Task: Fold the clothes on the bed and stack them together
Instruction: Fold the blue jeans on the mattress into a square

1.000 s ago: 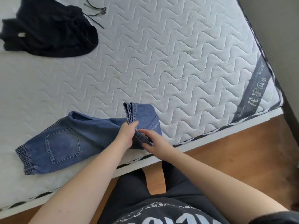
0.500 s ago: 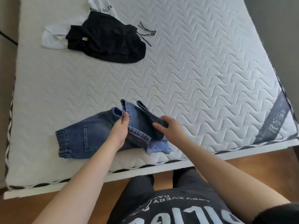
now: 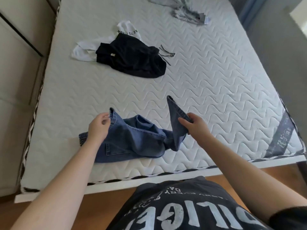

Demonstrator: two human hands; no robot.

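A pair of blue jeans (image 3: 136, 140) lies crumpled near the front edge of the white mattress (image 3: 207, 77). My left hand (image 3: 98, 128) pinches one side of the waistband. My right hand (image 3: 196, 127) grips the other side and holds it lifted off the bed. The elastic cuff of a leg pokes out behind my left wrist. Farther back lie a black garment (image 3: 132, 58) on top of a white one (image 3: 86, 50), and a grey garment (image 3: 186, 12) sits at the far edge.
A dark drawstring (image 3: 166, 54) trails from the black garment. A pale cabinet (image 3: 16, 80) stands along the bed's left side, a grey wall (image 3: 282, 55) on the right. Wooden floor (image 3: 49, 209) lies below the bed's front edge.
My hands have moved apart, spreading the jeans' waistband open; the right hand has raised its side. The view has tilted up, bringing the white and grey garments into sight.
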